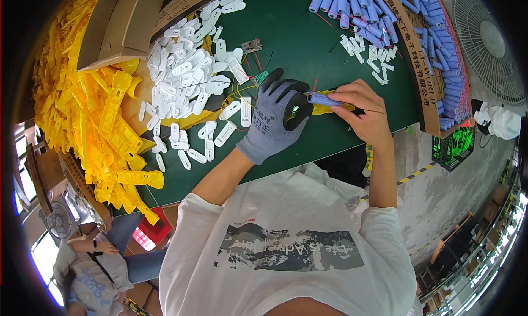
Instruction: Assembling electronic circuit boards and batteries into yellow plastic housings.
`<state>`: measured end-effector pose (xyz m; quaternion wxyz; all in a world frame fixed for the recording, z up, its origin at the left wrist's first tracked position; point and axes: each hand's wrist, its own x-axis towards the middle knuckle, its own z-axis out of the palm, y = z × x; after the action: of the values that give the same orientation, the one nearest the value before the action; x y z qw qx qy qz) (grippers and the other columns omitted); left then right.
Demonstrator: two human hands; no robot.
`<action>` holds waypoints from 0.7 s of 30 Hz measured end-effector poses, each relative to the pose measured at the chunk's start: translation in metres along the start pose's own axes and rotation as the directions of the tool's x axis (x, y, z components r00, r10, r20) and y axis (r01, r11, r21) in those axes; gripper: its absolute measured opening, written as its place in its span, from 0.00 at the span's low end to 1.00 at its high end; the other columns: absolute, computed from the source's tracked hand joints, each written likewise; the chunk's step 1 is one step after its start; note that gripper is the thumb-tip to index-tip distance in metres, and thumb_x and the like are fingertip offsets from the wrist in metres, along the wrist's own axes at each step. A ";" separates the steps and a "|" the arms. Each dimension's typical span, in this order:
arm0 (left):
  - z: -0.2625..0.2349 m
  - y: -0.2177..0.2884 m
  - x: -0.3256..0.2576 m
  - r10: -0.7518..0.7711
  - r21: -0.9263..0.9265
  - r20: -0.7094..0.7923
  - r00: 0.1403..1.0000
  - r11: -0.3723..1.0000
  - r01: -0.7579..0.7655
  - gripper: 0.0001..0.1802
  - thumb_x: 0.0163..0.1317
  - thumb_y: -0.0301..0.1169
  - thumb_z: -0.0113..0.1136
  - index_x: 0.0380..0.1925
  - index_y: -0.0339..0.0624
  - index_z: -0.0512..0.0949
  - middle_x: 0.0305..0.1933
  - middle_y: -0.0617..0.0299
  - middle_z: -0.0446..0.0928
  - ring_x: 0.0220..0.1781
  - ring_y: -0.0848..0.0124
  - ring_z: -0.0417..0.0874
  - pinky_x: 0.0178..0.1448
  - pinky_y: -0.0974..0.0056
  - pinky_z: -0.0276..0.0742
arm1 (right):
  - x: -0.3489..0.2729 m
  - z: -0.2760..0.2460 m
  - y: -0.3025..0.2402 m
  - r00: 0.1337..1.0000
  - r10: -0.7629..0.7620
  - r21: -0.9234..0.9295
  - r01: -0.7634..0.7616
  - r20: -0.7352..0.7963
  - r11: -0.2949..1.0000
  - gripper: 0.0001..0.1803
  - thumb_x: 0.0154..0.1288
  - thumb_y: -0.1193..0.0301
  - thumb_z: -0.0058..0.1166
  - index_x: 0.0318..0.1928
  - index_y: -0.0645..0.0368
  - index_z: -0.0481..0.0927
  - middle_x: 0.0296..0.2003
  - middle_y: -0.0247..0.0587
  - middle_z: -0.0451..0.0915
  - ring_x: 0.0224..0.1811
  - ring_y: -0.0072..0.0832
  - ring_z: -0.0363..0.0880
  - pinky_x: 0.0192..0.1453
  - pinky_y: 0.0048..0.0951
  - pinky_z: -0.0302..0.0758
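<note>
My left hand [278, 111], in a grey-and-black work glove, closes round the left end of a yellow plastic housing [325, 109] above the table. A blue cylindrical battery cell [323, 100] with a red wire lies along the housing. The bare fingers of my right hand [367, 114] pinch the cell's right end. How far the cell sits inside the housing is hidden by my fingers. Beside the glove is a small green circuit board [262, 77] with thin wires. White plastic covers [246, 112] lie to its left.
Yellow housings [118, 123] are heaped at the left, by an open cardboard box [118, 25]. White covers [187, 68] form a pile beside them. Loose blue cells [352, 8] and small white parts [374, 57] lie at the back right. A boxful of cells [440, 57] stands near a fan [489, 38].
</note>
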<state>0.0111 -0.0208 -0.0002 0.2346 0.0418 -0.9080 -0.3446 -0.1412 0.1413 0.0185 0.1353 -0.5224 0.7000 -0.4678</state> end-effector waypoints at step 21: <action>-0.005 0.009 0.002 0.013 -0.053 -0.064 0.998 0.998 -0.017 0.18 0.46 0.32 0.68 0.38 0.47 0.77 0.45 0.59 0.75 0.52 0.56 0.75 0.66 0.49 0.64 | -0.002 -0.005 -0.005 0.999 0.019 -0.037 -0.017 0.046 0.999 0.12 0.47 0.84 0.63 0.34 0.62 0.81 0.39 0.39 0.80 0.42 0.34 0.77 0.44 0.29 0.74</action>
<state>0.0123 -0.0175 0.0100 0.2672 0.0398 -0.8907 -0.3657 -0.1409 0.1460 0.0245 0.1458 -0.5292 0.7099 -0.4414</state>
